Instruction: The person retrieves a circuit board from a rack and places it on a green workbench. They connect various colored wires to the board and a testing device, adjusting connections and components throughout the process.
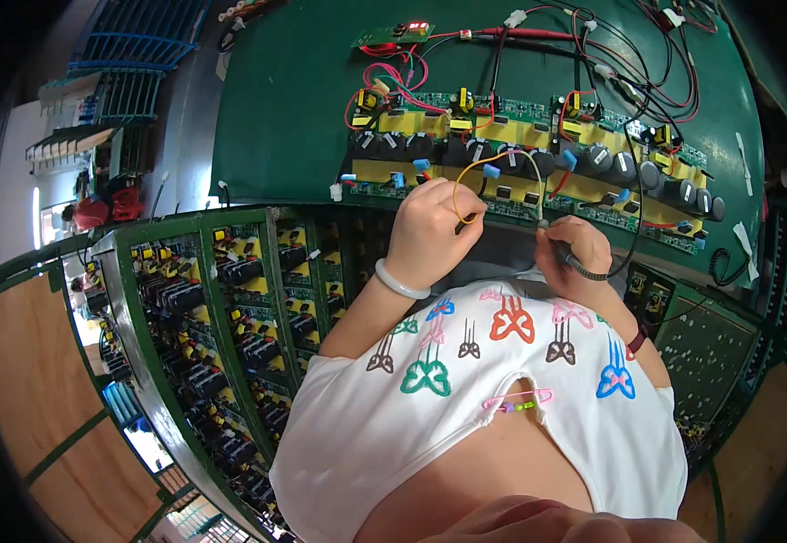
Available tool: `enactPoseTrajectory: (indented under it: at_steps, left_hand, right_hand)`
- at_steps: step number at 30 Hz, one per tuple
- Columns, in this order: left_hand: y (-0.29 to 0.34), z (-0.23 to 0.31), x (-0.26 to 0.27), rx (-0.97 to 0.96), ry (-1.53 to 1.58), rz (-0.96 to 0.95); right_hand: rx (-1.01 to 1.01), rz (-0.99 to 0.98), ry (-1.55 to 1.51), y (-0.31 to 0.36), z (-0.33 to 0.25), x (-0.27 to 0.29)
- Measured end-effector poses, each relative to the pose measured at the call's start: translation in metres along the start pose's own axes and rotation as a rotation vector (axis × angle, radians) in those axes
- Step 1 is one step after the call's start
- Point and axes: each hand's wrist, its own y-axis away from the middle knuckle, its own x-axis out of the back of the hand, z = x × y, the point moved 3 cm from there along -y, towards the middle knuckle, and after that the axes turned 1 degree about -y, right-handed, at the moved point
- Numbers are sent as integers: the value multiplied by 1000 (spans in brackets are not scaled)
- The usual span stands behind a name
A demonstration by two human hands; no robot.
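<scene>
A thin yellow wire (pixel 478 161) arches up between my two hands, over the near edge of a long circuit board (pixel 502 136). My left hand (pixel 436 226) is closed, its fingertips pinching one end of the wire. My right hand (pixel 579 252) is closed too, with thumb and fingertips on the wire's other, paler end, where a small greyish tip (pixel 543 223) shows. Whatever else lies inside the fingers is hidden. Yellow transformers, black capacitors and blue parts crowd the board. Around my right wrist goes a dark ribbed band (pixel 585 269) with a black cord.
Behind the long board, a small board (pixel 393 36) with a lit red display and tangled red and black cables (pixel 574 36) lie on the green table (pixel 276 118). A green rack (pixel 199 299) of boards stands at left. More boards (pixel 705 335) are at right.
</scene>
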Motion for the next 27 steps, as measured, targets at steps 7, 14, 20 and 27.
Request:
enactPoseTrajectory:
  at_steps: [7, 14, 20, 27]
  left_hand:
    - [-1, 0, -1, -6, 6, 21]
    - [0, 3, 4, 52, -37, -43]
    - [-3, 4, 3, 62, -23, -110]
    - [-6, 4, 5, 98, 7, -146]
  right_hand:
    - [39, -14, 77, -2, -2, 0]
    - [42, -20, 101, -7, -2, -3]
    - [38, -79, 38, -14, -5, 1]
    - [-34, -216, 5, -30, -11, 14]
